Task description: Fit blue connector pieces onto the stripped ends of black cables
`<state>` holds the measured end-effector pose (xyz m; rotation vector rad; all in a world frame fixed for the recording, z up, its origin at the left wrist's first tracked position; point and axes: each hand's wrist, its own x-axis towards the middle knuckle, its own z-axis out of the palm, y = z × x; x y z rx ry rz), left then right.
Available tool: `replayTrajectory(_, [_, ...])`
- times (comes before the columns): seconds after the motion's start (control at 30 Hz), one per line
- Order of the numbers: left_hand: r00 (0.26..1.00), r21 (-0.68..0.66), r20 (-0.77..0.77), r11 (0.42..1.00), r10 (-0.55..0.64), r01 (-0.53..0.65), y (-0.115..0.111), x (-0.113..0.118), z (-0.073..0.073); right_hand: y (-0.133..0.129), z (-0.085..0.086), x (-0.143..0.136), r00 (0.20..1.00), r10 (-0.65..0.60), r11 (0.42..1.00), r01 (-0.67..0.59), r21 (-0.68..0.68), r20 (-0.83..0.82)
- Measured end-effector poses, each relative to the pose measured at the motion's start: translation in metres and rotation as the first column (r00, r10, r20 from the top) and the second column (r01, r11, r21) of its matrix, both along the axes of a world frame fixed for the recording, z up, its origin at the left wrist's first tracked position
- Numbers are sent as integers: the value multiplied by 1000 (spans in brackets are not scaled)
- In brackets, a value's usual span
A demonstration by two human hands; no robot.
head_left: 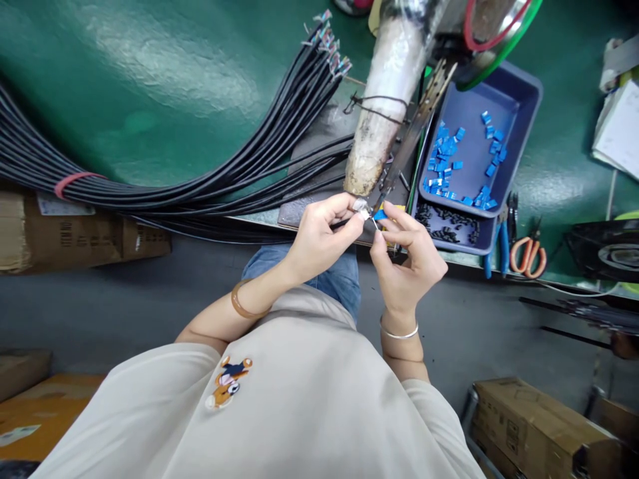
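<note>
Cardboard box (100,233), brown and creased, is cut off at the left edge of your view. Smooth black cables (200,189) curve over the glossy green bench (150,73); some run out of sight behind the film-wrapped tube (394,73). Your left hand (324,233) pinches a small silvery connector (361,207) between thumb and forefinger, just below the tube's stained, rounded tip; your fingers hide part of it. Your right hand (409,253) pinches a thin white strand (375,224) beside the connector; you cannot tell whether it also grips the blue piece (380,215). Rectangular plastic tray (524,120) holds glossy blue blocks (442,153). Orange-handled cutters (528,258) lie farther right.
</note>
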<state>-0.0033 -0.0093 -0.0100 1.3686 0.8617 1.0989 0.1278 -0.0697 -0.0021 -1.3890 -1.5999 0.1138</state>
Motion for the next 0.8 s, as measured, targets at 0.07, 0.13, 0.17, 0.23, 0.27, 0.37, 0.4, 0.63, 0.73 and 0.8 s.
replayTrajectory(0.07, [1000,-4,-1,1000,-1,1,0,0,-1,-1,-1,0,1000,4,1000,-4,-8,18])
replayTrajectory(0.13, [1000,-13,-3,1000,-4,4,0,-1,-2,-2,-2,1,999,6,1000,-6,-13,35])
replayTrajectory(0.17, [1000,-21,-3,1000,-7,7,0,-1,-2,-2,-2,1,999,6,1000,-6,-15,38])
replayTrajectory(0.23, [1000,-40,5,999,-10,10,0,-2,-2,-3,-3,1,1000,6,1000,-6,-20,21])
replayTrajectory(0.27, [1000,-52,13,999,-13,14,0,-3,-1,-3,-2,1,1000,7,1000,-7,-28,1])
replayTrajectory(0.37, [997,-77,67,996,-44,49,0,-4,1,-4,0,1,997,5,997,-11,-75,-75])
replayTrajectory(0.4, [995,-72,83,996,-53,59,0,-5,2,-4,1,1,996,6,996,-14,-88,-93])
replayTrajectory(0.63, [997,-39,72,999,-20,23,2,-5,1,-2,5,2,999,8,994,-13,-105,-47])
replayTrajectory(0.73, [996,-55,82,998,-21,26,3,-4,2,0,5,2,999,14,995,-18,-97,-45])
replayTrajectory(0.8, [996,-54,85,998,-27,32,3,-3,2,1,5,2,999,20,995,-24,-93,-49])
